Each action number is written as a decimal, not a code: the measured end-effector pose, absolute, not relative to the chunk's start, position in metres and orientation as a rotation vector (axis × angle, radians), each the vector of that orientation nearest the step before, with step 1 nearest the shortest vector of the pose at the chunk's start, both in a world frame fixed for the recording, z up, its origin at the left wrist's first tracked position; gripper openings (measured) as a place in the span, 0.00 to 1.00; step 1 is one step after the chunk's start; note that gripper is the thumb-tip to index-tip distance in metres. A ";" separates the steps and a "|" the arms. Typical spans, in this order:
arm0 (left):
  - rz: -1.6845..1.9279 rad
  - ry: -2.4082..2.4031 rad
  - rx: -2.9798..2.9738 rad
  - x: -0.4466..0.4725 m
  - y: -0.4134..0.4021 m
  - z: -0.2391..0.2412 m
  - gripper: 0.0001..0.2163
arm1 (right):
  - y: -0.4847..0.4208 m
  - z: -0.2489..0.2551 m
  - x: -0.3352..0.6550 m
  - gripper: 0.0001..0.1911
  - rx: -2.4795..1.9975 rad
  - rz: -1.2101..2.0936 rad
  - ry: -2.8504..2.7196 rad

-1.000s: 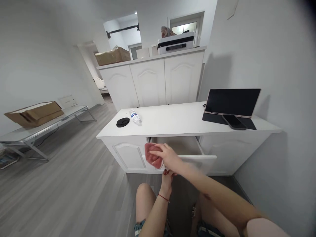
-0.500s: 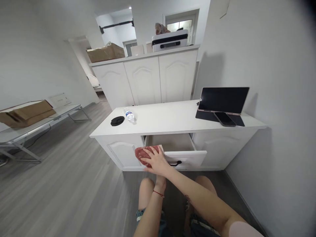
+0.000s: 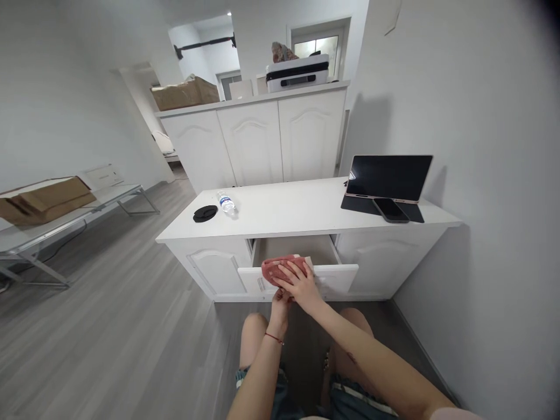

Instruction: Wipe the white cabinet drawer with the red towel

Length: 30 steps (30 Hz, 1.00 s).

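A folded red cloth [image 3: 276,267] with a pale edge is held up at the front of the pulled-out white drawer [image 3: 345,273]. My right hand [image 3: 301,286] lies across it with the fingers spread over its face, holding it. Just below the cloth, my left hand [image 3: 280,300] is closed, its fingertips partly hidden; what it grips cannot be made out. Behind the cloth, part of the drawer's pale inside shows. The drawer handle is covered by my hands.
On the white cabinet top [image 3: 284,204] lie a water bottle [image 3: 227,204] and a black round object [image 3: 205,213] at left. A tablet [image 3: 389,177] and a phone [image 3: 391,210] are at right. A cardboard box [image 3: 48,201] rests on the side table.
The red cloth and my right hand have moved to the right along the drawer front. My left hand, formerly mostly hidden behind the right, now shows below the cloth.
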State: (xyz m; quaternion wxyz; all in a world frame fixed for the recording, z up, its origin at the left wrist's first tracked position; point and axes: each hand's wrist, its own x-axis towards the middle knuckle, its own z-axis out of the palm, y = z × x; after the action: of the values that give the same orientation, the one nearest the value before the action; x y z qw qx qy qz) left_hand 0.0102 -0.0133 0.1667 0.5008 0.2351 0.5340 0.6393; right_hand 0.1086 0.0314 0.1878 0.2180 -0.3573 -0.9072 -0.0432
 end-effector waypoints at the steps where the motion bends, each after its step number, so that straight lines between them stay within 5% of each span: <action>1: 1.532 1.222 0.505 0.007 -0.014 0.162 0.11 | 0.031 0.184 0.119 0.25 -1.011 -0.117 -2.500; 9: 1.500 1.095 0.355 0.003 -0.009 0.152 0.25 | 0.027 0.162 0.198 0.30 -1.358 -0.016 -2.349; 18: 1.516 1.061 0.340 0.004 -0.012 0.155 0.25 | 0.019 0.120 0.221 0.19 -1.574 -0.146 -1.759; 30: 1.483 1.080 0.337 0.002 -0.011 0.155 0.24 | 0.001 0.101 0.136 0.24 -2.160 0.508 -1.284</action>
State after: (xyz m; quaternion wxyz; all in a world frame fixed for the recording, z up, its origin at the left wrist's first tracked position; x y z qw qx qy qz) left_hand 0.0022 -0.0109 0.1551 0.5956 0.1450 0.4651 0.6388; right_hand 0.1362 0.0014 0.1014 0.2849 -0.8076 -0.4802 0.1899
